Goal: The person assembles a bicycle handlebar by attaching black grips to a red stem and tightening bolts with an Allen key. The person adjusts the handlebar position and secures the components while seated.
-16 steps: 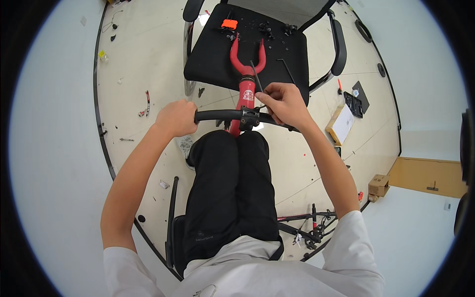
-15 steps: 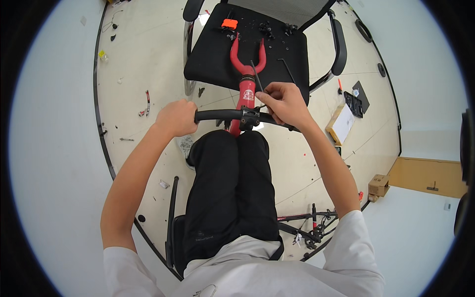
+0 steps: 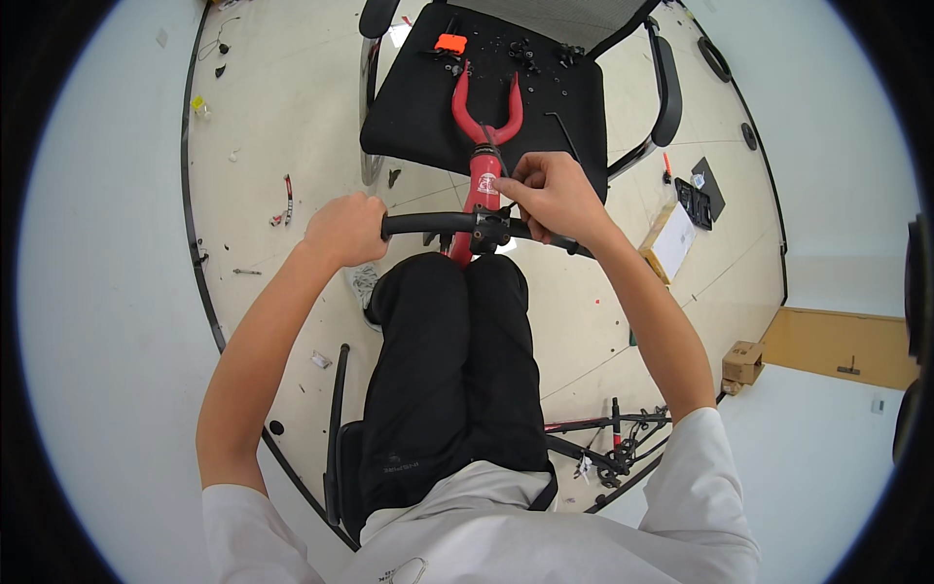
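My left hand [image 3: 346, 231] is wrapped round the left end of a black handlebar [image 3: 425, 224]. The bar runs through a black stem clamp [image 3: 490, 232] above my knees. Beyond the clamp lies a red bicycle frame tube [image 3: 484, 173], with a red fork [image 3: 501, 132] whose legs rest on a black chair seat. My right hand [image 3: 557, 200] pinches a dark hex key [image 3: 498, 154] just right of the red tube. The key's long arm points away over the tube toward the fork; its lower end at the clamp is partly hidden by my fingers.
On the chair seat [image 3: 413, 117] lie another hex key [image 3: 562, 134], an orange piece [image 3: 450, 43] and several small black parts. A white box [image 3: 668, 243] and an open black tool case [image 3: 694, 204] are on the floor to the right. A dark bike frame [image 3: 613, 443] lies at lower right.
The hex key's long arm has swung a little to the left, and my right hand has shifted slightly with it. My left hand keeps its hold on the handlebar.
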The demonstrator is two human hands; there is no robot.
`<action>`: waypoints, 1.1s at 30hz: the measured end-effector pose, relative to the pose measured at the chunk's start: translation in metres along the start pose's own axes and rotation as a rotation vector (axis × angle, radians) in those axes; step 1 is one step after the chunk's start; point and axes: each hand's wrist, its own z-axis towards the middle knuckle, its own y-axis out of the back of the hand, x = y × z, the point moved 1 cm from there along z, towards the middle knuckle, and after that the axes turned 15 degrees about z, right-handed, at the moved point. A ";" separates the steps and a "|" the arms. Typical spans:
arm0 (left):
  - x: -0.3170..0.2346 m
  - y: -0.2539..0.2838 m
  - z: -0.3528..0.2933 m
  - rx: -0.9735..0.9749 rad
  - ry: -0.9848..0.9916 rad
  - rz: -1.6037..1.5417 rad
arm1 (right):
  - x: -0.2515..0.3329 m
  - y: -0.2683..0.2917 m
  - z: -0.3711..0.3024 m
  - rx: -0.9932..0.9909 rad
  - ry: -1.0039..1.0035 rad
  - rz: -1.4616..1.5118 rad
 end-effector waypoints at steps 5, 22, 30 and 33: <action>0.000 -0.002 0.002 -0.003 0.000 0.004 | -0.004 0.003 0.004 0.036 -0.006 0.038; 0.000 0.002 -0.003 0.018 0.025 -0.010 | -0.004 0.002 0.008 0.098 -0.020 0.080; -0.003 0.005 -0.002 0.029 0.032 -0.008 | 0.005 0.002 0.006 0.148 0.120 -0.152; -0.002 0.004 -0.003 0.025 0.036 -0.007 | 0.000 -0.007 0.005 0.112 0.478 -0.346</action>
